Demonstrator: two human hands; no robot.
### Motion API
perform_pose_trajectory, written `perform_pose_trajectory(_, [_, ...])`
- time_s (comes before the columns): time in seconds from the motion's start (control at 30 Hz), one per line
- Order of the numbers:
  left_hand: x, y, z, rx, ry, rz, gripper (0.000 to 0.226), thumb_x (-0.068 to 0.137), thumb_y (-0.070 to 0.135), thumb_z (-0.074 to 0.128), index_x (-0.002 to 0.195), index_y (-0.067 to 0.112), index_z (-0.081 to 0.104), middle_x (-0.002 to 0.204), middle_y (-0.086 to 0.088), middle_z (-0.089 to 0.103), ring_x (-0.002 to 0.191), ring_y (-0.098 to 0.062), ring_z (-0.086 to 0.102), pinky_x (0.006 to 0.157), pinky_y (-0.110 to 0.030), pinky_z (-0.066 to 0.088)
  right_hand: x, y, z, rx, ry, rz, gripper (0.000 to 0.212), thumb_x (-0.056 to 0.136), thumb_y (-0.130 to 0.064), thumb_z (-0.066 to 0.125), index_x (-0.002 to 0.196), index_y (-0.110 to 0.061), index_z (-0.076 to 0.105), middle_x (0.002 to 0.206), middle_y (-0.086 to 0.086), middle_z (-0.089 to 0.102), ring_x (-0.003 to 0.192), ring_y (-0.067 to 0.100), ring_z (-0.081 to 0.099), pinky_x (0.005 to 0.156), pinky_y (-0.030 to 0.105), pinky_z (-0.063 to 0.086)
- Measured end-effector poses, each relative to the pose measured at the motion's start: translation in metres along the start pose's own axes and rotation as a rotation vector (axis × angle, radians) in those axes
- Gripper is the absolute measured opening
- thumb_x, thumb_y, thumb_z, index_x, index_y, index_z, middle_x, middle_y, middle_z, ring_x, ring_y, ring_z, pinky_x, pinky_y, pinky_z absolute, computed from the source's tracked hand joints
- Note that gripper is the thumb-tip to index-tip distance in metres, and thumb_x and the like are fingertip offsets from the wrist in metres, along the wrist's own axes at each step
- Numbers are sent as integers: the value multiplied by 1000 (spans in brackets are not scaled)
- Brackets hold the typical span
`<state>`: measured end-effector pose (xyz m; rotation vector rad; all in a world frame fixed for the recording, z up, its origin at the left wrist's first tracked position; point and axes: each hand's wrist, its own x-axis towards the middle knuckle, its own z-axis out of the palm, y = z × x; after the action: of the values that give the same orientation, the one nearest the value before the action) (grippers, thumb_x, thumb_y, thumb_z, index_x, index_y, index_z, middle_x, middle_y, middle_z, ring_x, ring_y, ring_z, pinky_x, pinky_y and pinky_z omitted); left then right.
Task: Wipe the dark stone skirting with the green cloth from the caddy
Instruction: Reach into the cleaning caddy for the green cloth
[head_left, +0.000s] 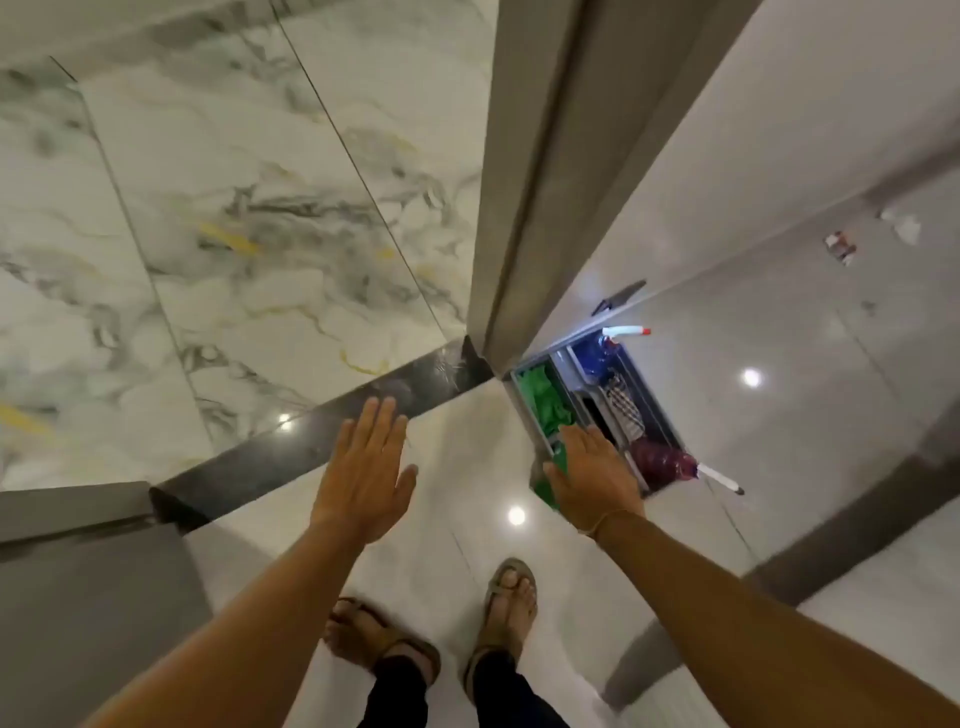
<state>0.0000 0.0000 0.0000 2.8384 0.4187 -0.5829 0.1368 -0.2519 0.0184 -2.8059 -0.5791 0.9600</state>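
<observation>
Marble wall (208, 208) fills the left side, white with grey and yellow veins, and along its foot runs the dark stone skirting (291, 447), glossy, catching a ceiling light. The left hand (363, 467) hangs flat over it, fingers spread and straight, its grip apart and holding nothing, fingertips lying across the skirting's edge in this view. Below, on the pale floor (467, 426), two feet in brown sandals (379, 639) stand side by side. Moving right, a grey door frame (540, 182) drops down to the corner. Just beside its base sits the caddy (660, 415), and the green cloth (543, 405) lies bunched in its left compartment. The right hand (592, 478) is down over the near end of that cloth, fingers extended onto it, green showing on both sides of the palm; whether its grip has closed on the fabric, I cannot tell. Further right in the caddy: a blue bottle (597, 356) with a white nozzle, a checked cloth (626, 410), a dark red bottle (665, 462).
</observation>
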Motion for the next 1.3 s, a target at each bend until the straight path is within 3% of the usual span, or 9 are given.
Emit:
perform_pose_trajectory(0.17, [59, 8, 157, 3, -99, 36, 69, 103, 47, 25, 160, 12, 10, 171, -12, -2, 157, -31, -9, 128, -49, 3, 67, 57, 131, 105, -48, 165, 61, 99, -34, 46, 150, -7, 27, 156, 15, 34, 148, 33, 22, 119, 44, 24])
perform_pose_trajectory(0.33, [120, 1, 276, 54, -157, 129, 69, 102, 47, 22, 160, 13, 5, 171, -11, -5, 157, -31, -10, 128, -50, 5, 135, 84, 227, 183, 48, 371, 61, 100, -25, 41, 152, -3, 18, 160, 18, 23, 149, 33, 16, 122, 44, 16])
perform_pose_trajectory(0.47, [164, -5, 349, 62, -168, 157, 70, 102, 43, 27, 160, 10, 7, 171, -12, -3, 157, -32, -7, 128, -51, 3, 174, 97, 283, 272, 224, 596, 52, 93, -33, 50, 135, -3, 43, 137, 21, 52, 126, 40, 48, 108, 52, 37])
perform_pose_trajectory(0.57, [183, -7, 381, 69, -172, 169, 74, 100, 40, 32, 160, 8, 3, 170, -14, -2, 157, -34, -4, 128, -52, 4, 181, 105, 304, 296, 357, 633, 31, 87, -28, 59, 111, -9, 55, 106, 15, 65, 95, 38, 62, 87, 49, 51])
perform_pose_trajectory(0.67, [192, -9, 403, 69, -148, 187, 75, 100, 40, 32, 160, 7, 3, 170, -15, -1, 157, -35, -1, 127, -51, 5, 183, 117, 315, 291, 432, 603, 24, 83, -22, 59, 106, -15, 56, 94, 10, 67, 86, 36, 62, 75, 40, 50])
perform_pose_trajectory(0.83, [198, -14, 427, -8, -73, 209, 74, 101, 45, 26, 160, 6, 5, 170, -16, 1, 157, -34, -1, 128, -52, 4, 188, 126, 322, 295, 521, 561, 27, 81, -23, 51, 106, -20, 61, 77, 0, 60, 70, 25, 56, 67, 34, 40])
perform_pose_trajectory(0.93, [200, -23, 436, -12, -60, 237, 74, 101, 49, 18, 160, 7, 2, 170, -14, -3, 157, -31, -6, 128, -50, 1, 190, 129, 319, 294, 564, 538, 43, 78, -26, 41, 112, -20, 66, 69, 0, 57, 64, 25, 55, 66, 35, 44])
perform_pose_trajectory(1.17, [201, -47, 437, -6, -41, 299, 71, 101, 47, 15, 160, 9, 4, 170, -13, -1, 157, -28, -6, 128, -45, -2, 180, 115, 297, 396, 744, 580, 53, 77, -22, 40, 121, -16, 68, 79, 10, 70, 66, 18, 49, 69, 27, 38])
perform_pose_trajectory(1.3, [197, -69, 436, -10, -24, 241, 71, 103, 48, 14, 160, 8, 2, 170, -15, 0, 157, -31, -3, 128, -46, 1, 186, 69, 288, 510, 864, 381, 56, 79, -26, 40, 130, -14, 62, 88, -4, 66, 68, 9, 58, 68, 17, 46])
